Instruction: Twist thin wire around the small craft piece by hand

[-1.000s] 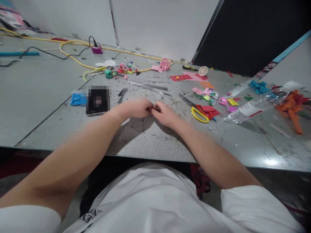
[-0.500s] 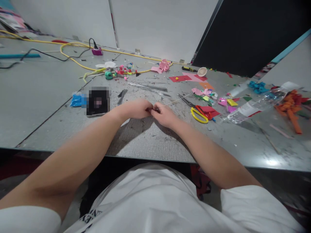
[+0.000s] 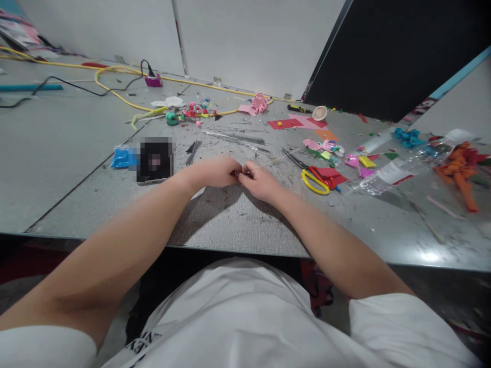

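I see both bare hands meeting over the grey table (image 3: 249, 235): the right hand (image 3: 263, 182) closes its fingers around a thin, straight, pale stick (image 3: 279, 159) slanting out toward two o'clock. The left hand (image 3: 222, 171) has its fingers curled in beside them; I cannot tell what they grip. Dark-bladed scissors with yellow and red handles (image 3: 308, 168) lie near three o'clock.

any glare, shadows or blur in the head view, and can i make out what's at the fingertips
Head view: glare near the front edge of the table at right; head view: shadows under the left hand and right hand; head view: bottle looks soft, pixelation over the dark item; head view: what lies between the fingertips is too small to tell.
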`<state>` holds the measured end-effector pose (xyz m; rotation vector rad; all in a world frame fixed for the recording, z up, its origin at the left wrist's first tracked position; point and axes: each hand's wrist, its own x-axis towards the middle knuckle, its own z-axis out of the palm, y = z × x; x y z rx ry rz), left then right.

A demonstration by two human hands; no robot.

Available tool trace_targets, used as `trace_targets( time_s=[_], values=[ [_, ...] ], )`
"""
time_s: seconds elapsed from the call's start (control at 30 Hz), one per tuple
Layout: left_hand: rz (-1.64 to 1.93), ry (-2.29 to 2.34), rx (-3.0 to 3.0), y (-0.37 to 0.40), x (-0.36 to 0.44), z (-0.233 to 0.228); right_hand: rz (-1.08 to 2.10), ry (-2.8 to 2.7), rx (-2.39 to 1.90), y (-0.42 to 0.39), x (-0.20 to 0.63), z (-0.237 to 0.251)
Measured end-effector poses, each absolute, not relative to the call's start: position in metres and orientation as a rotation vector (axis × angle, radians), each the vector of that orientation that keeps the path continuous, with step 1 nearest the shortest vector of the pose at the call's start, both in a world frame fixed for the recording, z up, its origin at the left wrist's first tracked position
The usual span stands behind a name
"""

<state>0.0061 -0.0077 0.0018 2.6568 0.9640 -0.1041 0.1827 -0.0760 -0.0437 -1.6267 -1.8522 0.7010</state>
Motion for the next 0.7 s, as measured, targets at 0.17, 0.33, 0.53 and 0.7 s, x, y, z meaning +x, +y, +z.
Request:
trace_targets(
  time_s=[0.17,0.33,0.53,0.7],
  values=[
    [-0.109,0.961,2.643,-0.0076,0.0057,0.0021,0.715,-1.845,-1.631,-0.0777,0.1812,-0.0401],
    [-0.129,0.969,2.630,-0.0085,0.0056,0.0038,0.709,-1.854,-1.657,-0.0789,0.1806,-0.0379],
    [-0.188,0.985,2.644,-0.0114,0.0064,0.0071,0.699,-1.880,-1.668,-0.0791,0.1814,-0.0381],
    [-0.208,1.025,2.635,-0.0132,0.0066,0.0086,0.692,-1.897,-1.678,-0.0798,0.1807,-0.0374]
  ],
)
